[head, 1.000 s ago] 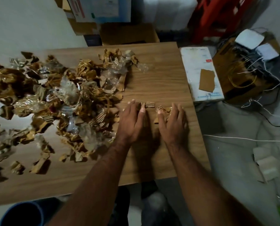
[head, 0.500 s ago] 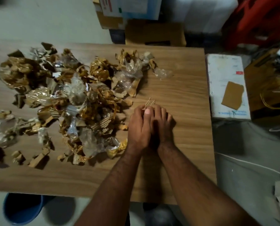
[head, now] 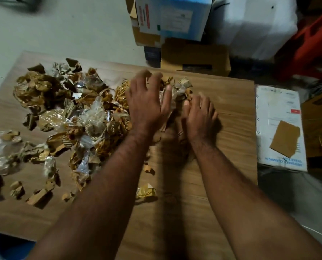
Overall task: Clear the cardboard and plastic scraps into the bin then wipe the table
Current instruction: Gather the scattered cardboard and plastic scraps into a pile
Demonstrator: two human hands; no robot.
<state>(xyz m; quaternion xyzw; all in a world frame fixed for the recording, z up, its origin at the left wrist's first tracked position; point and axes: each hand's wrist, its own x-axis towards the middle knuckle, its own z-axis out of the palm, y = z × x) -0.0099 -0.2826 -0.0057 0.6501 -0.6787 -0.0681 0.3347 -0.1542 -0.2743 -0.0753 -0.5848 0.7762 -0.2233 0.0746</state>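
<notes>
Torn cardboard and clear plastic scraps (head: 66, 113) cover the left and middle of the wooden table (head: 222, 184). My left hand (head: 147, 102) is over the far middle of the heap, its fingers spread and slightly bent, with nothing gripped. My right hand (head: 199, 117) lies beside it to the right, fingers extended against a clump of plastic and cardboard (head: 177, 92) between the two hands. A lone crumpled scrap (head: 146, 191) lies nearer me between my forearms. The rim of a blue bin (head: 9, 248) shows below the table's near left edge.
A white box (head: 276, 113) with a brown cardboard piece (head: 285, 139) on it sits off the table's right edge. Cardboard boxes (head: 194, 55) stand stacked behind the table, and wires and red plastic lie at far right.
Both hands have moved away from me, from the bare wood near the right edge up to the far clump of scraps. My left hand has lifted and spread its fingers. The view has shifted left.
</notes>
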